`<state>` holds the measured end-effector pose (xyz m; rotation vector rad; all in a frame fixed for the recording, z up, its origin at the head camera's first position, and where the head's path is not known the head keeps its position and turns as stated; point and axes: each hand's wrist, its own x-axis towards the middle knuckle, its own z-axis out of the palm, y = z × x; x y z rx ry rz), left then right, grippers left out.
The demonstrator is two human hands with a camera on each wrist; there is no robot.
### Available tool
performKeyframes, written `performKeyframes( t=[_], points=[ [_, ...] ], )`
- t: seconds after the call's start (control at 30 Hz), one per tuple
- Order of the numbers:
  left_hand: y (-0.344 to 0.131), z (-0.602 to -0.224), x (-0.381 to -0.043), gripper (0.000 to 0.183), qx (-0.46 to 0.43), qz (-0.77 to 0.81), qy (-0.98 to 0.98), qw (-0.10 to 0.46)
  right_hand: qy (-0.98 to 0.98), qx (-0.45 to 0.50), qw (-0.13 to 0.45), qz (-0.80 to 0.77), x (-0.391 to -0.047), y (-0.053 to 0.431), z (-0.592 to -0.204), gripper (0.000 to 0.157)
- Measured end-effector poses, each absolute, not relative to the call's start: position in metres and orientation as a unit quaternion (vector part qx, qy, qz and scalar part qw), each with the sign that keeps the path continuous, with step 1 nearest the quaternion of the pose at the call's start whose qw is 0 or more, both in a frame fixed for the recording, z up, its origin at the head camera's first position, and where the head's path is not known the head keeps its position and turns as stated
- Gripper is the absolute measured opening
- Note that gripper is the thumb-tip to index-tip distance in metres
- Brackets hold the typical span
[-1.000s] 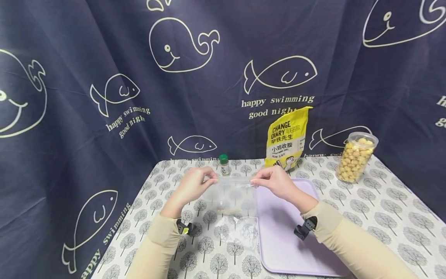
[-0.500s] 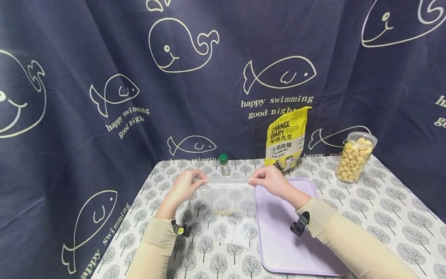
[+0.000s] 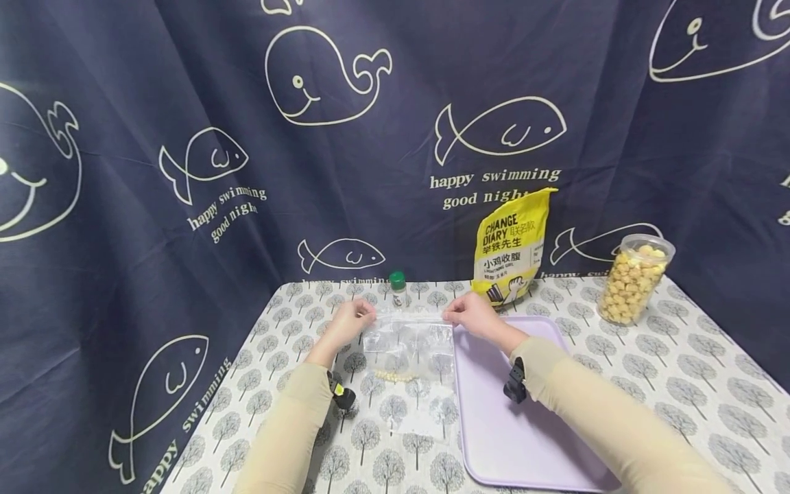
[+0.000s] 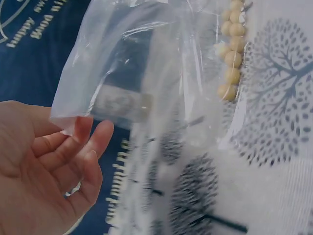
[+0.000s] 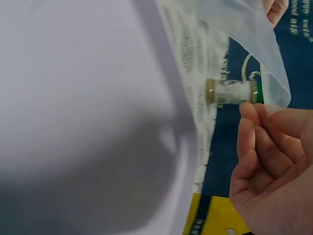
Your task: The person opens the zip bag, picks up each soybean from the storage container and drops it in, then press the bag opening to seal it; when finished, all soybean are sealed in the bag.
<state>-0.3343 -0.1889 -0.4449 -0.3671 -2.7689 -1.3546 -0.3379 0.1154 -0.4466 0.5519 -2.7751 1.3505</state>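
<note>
My left hand (image 3: 350,322) pinches one top corner of a clear zip bag (image 3: 410,343), and my right hand (image 3: 476,317) pinches the other. The bag hangs between them above the table. Pale yellow round beads (image 3: 396,377) lie in a row at its bottom. In the left wrist view the beads (image 4: 233,58) show through the plastic, while the left hand's thumb and index finger (image 4: 84,129) hold the bag's corner. From the right wrist, the right hand (image 5: 276,156) is seen gripping the other corner, its lower fingers loosely curled.
A lilac tray (image 3: 524,412) lies right of the bag. Clear plastic (image 3: 420,422) lies flat nearer me. Behind stand a green-capped small bottle (image 3: 398,296) and a yellow snack pouch (image 3: 511,254). A jar of yellow puffed balls (image 3: 636,281) stands far right, before a dark curtain (image 3: 382,171).
The left hand went outward to the left, then came slightly back to the right. The bag between the hands is spread wider, and the beads inside show more clearly.
</note>
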Motion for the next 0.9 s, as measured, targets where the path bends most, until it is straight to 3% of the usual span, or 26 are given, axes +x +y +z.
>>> performKeyframes(
  t=[0.4, 0.7, 0.9],
  points=[
    [-0.182, -0.484, -0.338, 0.008, -0.124, -0.392, -0.911, -0.017, -0.935, 0.143, -0.035, 0.324, -0.330, 0.114, -0.471, 0.011],
    [-0.173, -0.482, -0.330, 0.057, -0.120, -0.272, -0.954, -0.043, -0.936, 0.166, -0.056, 0.305, -0.324, 0.119, -0.472, 0.021],
    [-0.177, -0.477, -0.315, 0.071, -0.102, -0.236, -0.966, -0.024, -0.911, 0.188, -0.046, 0.365, -0.308, 0.141, -0.458, 0.039]
  ],
)
